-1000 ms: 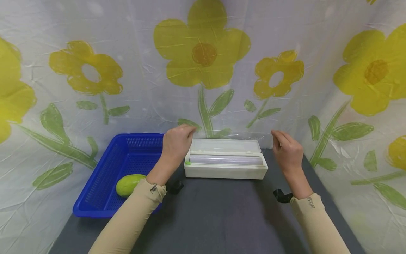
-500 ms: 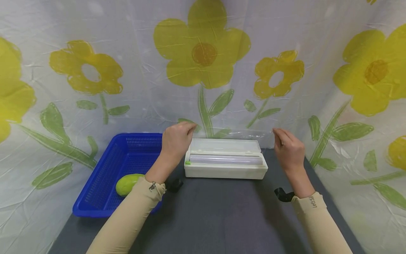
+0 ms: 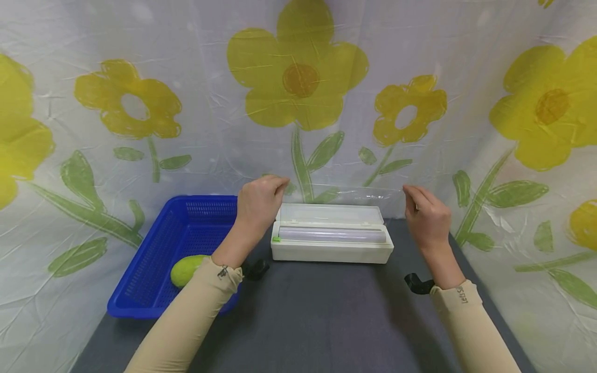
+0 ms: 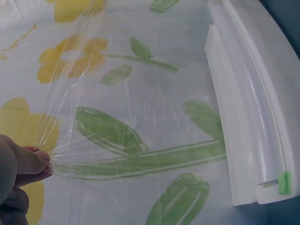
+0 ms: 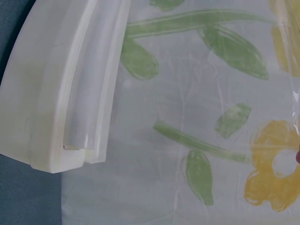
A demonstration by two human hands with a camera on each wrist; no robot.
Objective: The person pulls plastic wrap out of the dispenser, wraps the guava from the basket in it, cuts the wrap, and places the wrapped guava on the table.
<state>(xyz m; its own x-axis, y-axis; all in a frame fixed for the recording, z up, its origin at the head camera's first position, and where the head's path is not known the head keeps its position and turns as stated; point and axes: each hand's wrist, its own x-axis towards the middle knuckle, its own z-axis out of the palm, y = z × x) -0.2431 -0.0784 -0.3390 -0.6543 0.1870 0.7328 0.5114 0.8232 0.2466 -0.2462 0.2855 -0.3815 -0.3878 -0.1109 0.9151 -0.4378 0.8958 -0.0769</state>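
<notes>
My left hand (image 3: 261, 204) pinches one corner of a sheet of clear cling film (image 4: 65, 103) between thumb and fingers. Gathered creases fan out from that grip in the left wrist view. The right hand (image 3: 428, 217) pinches the film's other end; only a fingertip shows in the right wrist view. Stretched between the hands, the film hangs behind and above a white cling film dispenser box (image 3: 331, 253). The box's lid (image 3: 331, 213) is tipped back, and the film roll (image 3: 332, 235) lies inside. A green slider (image 4: 284, 183) sits at the box's left end.
Left of the dispenser stands a blue plastic basket (image 3: 140, 312) with a green oval fruit (image 3: 185, 270), partly covered by the left sleeve (image 3: 196, 311). The dark grey tabletop (image 3: 317, 316) reaches back to a flower-printed sheet (image 3: 205, 155).
Both hands have risen slightly, the right one also drifting a little to the right. The film's edge between them sits higher. The box and basket have not moved.
</notes>
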